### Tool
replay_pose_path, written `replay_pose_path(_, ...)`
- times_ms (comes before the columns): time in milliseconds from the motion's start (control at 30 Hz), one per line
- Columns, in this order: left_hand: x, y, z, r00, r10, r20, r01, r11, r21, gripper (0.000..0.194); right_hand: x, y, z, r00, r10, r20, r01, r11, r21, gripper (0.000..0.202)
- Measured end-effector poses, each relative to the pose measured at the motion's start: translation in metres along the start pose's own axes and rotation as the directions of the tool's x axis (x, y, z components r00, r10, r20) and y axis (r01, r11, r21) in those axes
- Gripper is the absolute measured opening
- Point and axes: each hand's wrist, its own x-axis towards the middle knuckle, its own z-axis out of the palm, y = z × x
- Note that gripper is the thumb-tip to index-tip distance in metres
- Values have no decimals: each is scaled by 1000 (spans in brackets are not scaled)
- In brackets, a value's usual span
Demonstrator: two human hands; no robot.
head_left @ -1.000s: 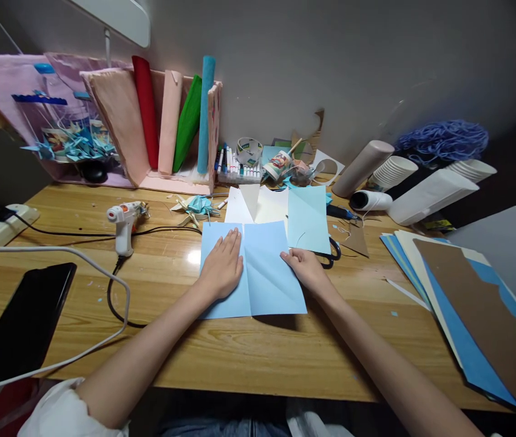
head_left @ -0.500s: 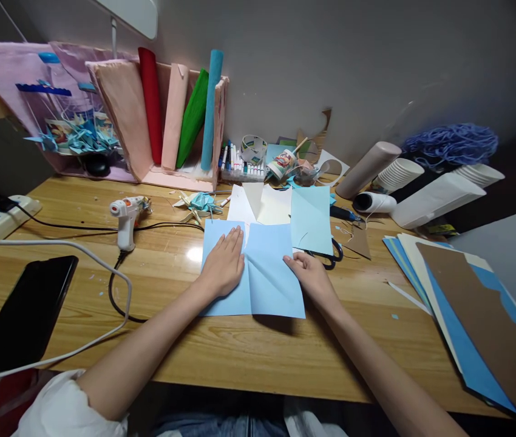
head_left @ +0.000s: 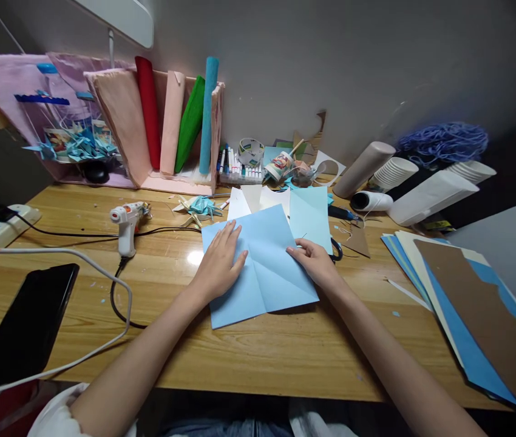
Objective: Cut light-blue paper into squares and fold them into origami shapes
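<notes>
Just turned slantwise on the near desk [head_left: 240,364], leaving creases [head_left: 258,285] oblique: blue paper [head_left: 280,276], under left hand [head_left: 217,270] with thumb [head_left: 240,263] apart from fingers [head_left: 224,240], by right hand [head_left: 319,266] with grip unclear.

Wooden table [head_left: 240,358], bearing a creased blue sheet [head_left: 274,261], a white glue gun [head_left: 125,230] (black cord attached), a black phone [head_left: 23,328] and, at right, layered coloured sheets [head_left: 476,303].
</notes>
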Motion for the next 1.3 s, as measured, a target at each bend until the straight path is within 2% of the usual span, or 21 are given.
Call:
replay_pose_path(67,1,2,-8,996,40,-79,-43,998,-44,64,0,-10,-8,994,-56,93,63,995,-71,27)
replay_pose_path(133,3,2,-14,989,38,-145,-51,995,-89,76,2,-24,-16,968,-121,222,163,970,-179,25)
replay_pose_path(233,7,-2,-21,976,-102,-192,59,974,-217,87,6,-54,-25,921,-200,335,322,875,-362,32)
replay_pose_path(333,10,-6,-28,949,-246,-197,162,917,-363,77,11,-86,-29,847,-268,459,483,748,-455,34)
replay_pose_path(400,11,-8,-32,955,-282,-94,202,846,-493,56,14,-103,-29,788,-240,567,558,668,-493,32)
replay_pose_path(433,11,-8,-33,956,-294,-23,230,793,-564,47,14,-109,-29,778,-249,577,579,638,-507,30)
replay_pose_path(500,11,-9,-33,940,-330,84,299,680,-669,38,15,-113,-30,803,-306,511,574,628,-526,21)
replay_pose_path(533,11,-9,-32,926,-365,98,326,638,-697,37,15,-111,-31,828,-355,435,554,642,-530,19)
replay_pose_path(633,10,-11,-28,884,-466,48,341,571,-747,37,16,-90,-40,885,-458,85,427,727,-538,29)
replay_pose_path(700,10,-12,-26,861,-508,7,322,535,-781,37,15,-69,-46,922,-369,-117,267,825,-499,35)
replay_pose_path(733,10,-12,-25,848,-529,-12,311,516,-798,38,13,-60,-47,944,-295,-145,206,876,-436,37)
replay_pose_path(767,10,-12,-24,834,-551,-30,300,497,-814,39,11,-50,-48,971,-208,-116,159,929,-334,39)
replay_pose_path(833,10,-12,-22,800,-598,-52,283,453,-846,41,4,-36,-45,998,-60,28,63,992,-106,42)
replay_pose_path(933,10,-13,-16,765,-643,-28,282,374,-884,41,-7,-24,-35,977,8,212,-12,1000,18,33)
replay_pose_path(1033,11,-15,-14,751,-658,62,306,262,-915,39,-11,-18,-27,952,25,305,-78,984,162,29)
replay_pose_path(1100,13,-14,-18,765,-628,142,284,131,-950,39,-11,-12,-23,962,46,268,-120,956,268,29)
replay_pose_path(1167,15,-10,-28,825,-524,212,229,-32,-973,44,-14,-5,-17,987,61,148,-114,918,379,31)
replay_pose_path(1233,15,-3,-39,910,-311,275,237,-156,-959,58,-21,2,-6,998,58,-36,-32,865,500,31)
replay_pose_path(1300,13,7,-45,952,-177,249,213,-201,-956,73,-32,8,10,963,64,-263,108,799,592,32)
